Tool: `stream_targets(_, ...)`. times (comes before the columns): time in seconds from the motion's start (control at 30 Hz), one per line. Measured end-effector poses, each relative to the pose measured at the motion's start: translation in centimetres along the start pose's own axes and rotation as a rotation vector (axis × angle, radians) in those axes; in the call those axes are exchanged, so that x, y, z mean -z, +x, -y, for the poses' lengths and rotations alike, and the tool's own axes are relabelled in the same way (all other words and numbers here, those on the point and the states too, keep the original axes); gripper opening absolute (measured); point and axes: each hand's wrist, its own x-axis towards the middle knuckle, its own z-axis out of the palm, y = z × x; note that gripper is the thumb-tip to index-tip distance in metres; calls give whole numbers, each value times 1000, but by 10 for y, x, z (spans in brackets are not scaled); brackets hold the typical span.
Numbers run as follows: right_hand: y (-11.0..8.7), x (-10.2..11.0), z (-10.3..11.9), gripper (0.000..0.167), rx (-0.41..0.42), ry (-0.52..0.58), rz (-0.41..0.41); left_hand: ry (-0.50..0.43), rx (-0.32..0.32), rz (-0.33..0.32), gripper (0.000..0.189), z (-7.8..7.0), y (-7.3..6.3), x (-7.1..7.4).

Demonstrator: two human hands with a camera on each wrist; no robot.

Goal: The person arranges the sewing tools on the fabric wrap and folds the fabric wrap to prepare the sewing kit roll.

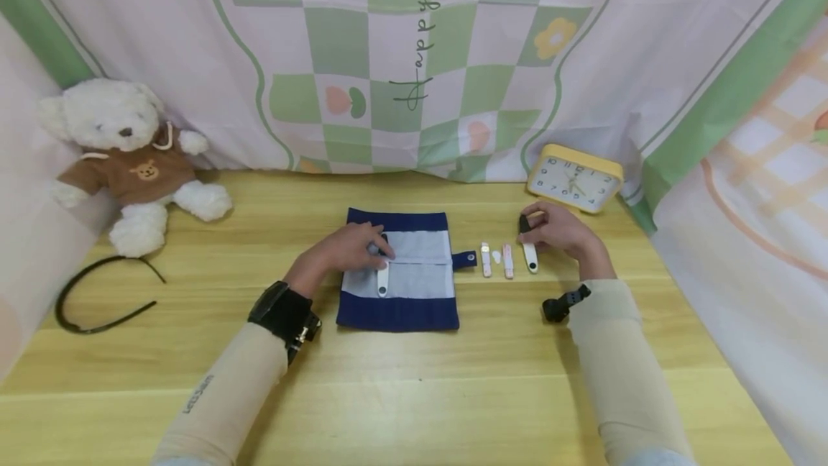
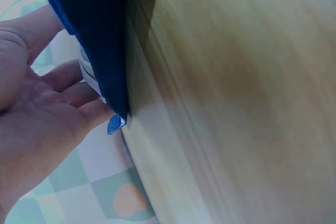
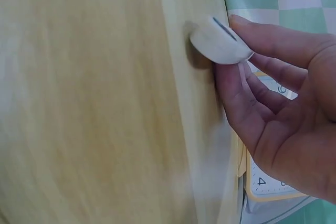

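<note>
A navy-and-grey cloth pouch (image 1: 397, 313) lies unfolded on the table. On its grey lining rests a slim white-and-black stick (image 1: 383, 283) with a dark dot near its white end. My left hand (image 1: 349, 247) reaches over the pouch from the left, its fingers resting on the lining and across the stick's dark part. In the left wrist view, the navy edge (image 2: 102, 30) hides the tips of that hand. My right hand (image 1: 558, 229) pinches a similar white-and-black stick (image 3: 218, 43) between thumb and fingers, black end away from me.
Two small pink-and-white strips (image 1: 507, 262) and a tiny white piece (image 1: 496, 257) lie between the pouch's snap tab (image 1: 464, 259) and my right hand. A yellow clock (image 1: 572, 180) stands behind that hand. At left are a white teddy bear (image 1: 139, 164) and a black headband (image 1: 71, 318).
</note>
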Motion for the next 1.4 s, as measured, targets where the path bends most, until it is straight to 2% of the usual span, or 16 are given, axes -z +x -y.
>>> stream_targets(0.47, 4, -6, 10, 60, 0, 74, -80, -12, 43, 33, 29, -8, -3, 2)
stream_targets(0.77, 7, -14, 27, 61, 30, 142, -76, 1, 46, 20, 28, -8, 0, 2)
stream_targets(1.4, 15, -32, 49, 63, 125, 137, -99, 12, 58, 33, 29, -10, -1, 0)
